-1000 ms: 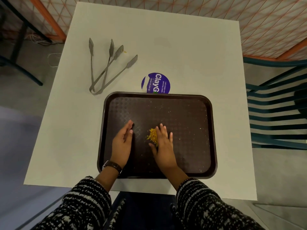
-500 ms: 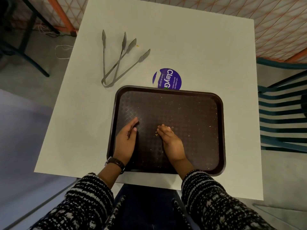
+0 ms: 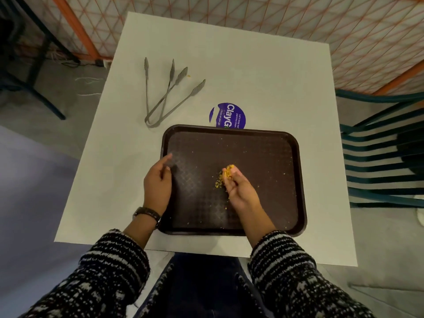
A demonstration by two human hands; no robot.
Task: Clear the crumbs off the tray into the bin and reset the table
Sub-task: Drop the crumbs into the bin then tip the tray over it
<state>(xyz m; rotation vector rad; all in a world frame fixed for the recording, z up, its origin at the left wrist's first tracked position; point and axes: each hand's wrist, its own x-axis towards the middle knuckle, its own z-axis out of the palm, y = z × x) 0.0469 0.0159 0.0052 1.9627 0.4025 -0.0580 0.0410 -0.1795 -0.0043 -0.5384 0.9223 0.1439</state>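
A dark brown tray (image 3: 263,154) sits on a white tabletop (image 3: 241,70), near the edge closest to the person. The yellow crumbs (image 3: 228,172) are in the middle of the tray. The right hand (image 3: 242,195) has its fingers bunched together, and it pinches a little clump of the crumbs at its fingertips. More crumbs lie in a small pile on the tray just to the left of that hand. Tiny bits are dotted over the rest of the tray too.

The left hand (image 3: 157,184) is at the left edge of the tray. Its fingers are loosely bent, one finger points forward, and it holds nothing. I cannot tell if it touches the tray. There is a watch (image 3: 148,214) on that wrist. Both arms wear black and white knitted sleeves (image 3: 110,267).

Two metal tongs (image 3: 165,97) lie on the tabletop past the far left corner of the tray, and they cross over each other. One tiny yellow bit (image 3: 188,75) lies on the tabletop beside a tong tip. A round purple sticker (image 3: 228,114) is stuck to the tabletop, and the far edge of the tray covers part of it. A green chair (image 3: 380,157) stands to the right of the tabletop. An orange wire fence (image 3: 229,17) is behind it.
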